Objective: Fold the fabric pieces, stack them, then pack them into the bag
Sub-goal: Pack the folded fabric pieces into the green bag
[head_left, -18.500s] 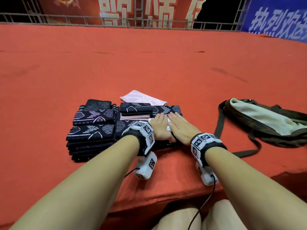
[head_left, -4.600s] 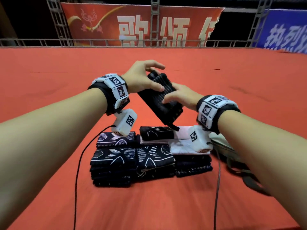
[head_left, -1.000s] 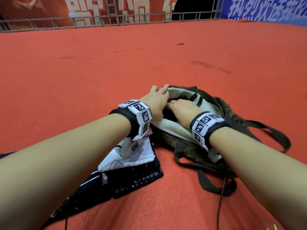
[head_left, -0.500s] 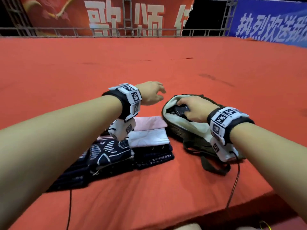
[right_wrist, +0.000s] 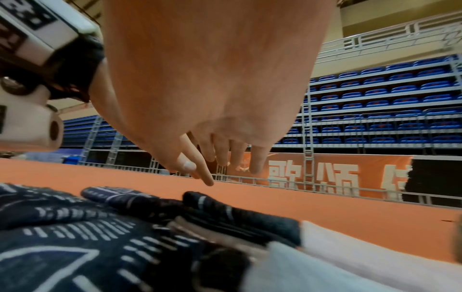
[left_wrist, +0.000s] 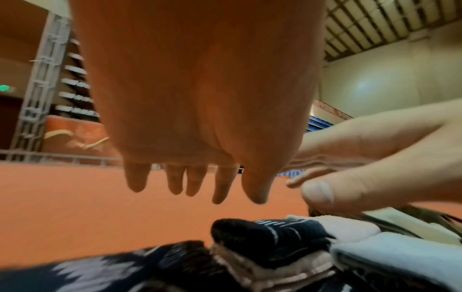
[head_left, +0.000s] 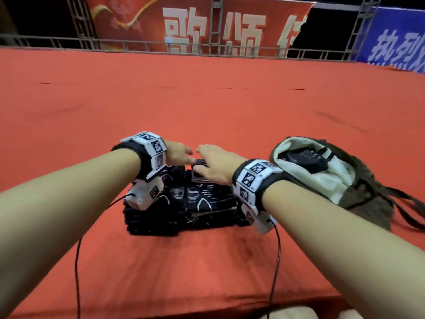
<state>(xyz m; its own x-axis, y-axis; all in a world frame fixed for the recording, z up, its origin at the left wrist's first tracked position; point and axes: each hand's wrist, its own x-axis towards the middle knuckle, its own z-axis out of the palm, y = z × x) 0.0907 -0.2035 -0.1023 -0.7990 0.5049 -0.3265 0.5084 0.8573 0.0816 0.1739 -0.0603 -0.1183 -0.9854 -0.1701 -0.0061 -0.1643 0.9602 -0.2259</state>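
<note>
From the head camera, two bare forearms reach forward over a red-covered desk. The left hand and right hand meet above the far side of a stack of folded dark fabric with white patterns. Both hands have relaxed fingers; the right hand rests over a small dark piece on top of the stack, but whether it grips that piece cannot be told here. To the right of the stack, near it, lies an olive bag with a pale lining, its mouth open, and a dark folded piece sits inside. Red and blue banners and a metal rail stand beyond the desk. From the left wrist camera, the left hand hangs above the stack with its fingers straight, spread and holding nothing. The right hand comes in from the right, thumb extended over pale folded pieces. From the right wrist camera, the right hand hovers above the stack, fingers loosely extended and apart from the fabric. Blue stadium seats rise behind.
</note>
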